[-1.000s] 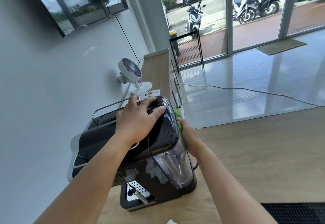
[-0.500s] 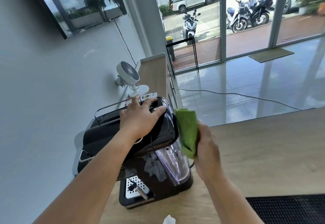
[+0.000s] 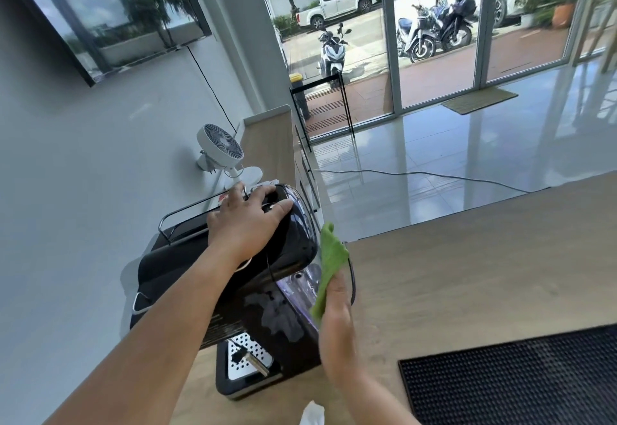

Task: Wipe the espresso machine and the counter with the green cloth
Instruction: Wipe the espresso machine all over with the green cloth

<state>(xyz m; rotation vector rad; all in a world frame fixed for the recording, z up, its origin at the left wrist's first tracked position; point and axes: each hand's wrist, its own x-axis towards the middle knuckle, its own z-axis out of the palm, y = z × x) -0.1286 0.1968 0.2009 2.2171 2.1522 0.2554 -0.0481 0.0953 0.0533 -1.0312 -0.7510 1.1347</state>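
A black espresso machine with a clear water tank on its right side stands on the wooden counter. My left hand lies flat on the machine's top, fingers spread. My right hand holds the green cloth against the machine's right side, over the water tank. The cloth's upper corner sticks up above my fingers. The machine's steel drip tray shows at the front.
A black rubber bar mat lies on the counter at the lower right. A small white fan stands behind the machine by the wall. Something white pokes in at the bottom edge. A black cord hangs beside the machine.
My right hand came out from behind the machine with the cloth, lifted clear, then went back down against the machine's right side. My left hand has stayed on top.
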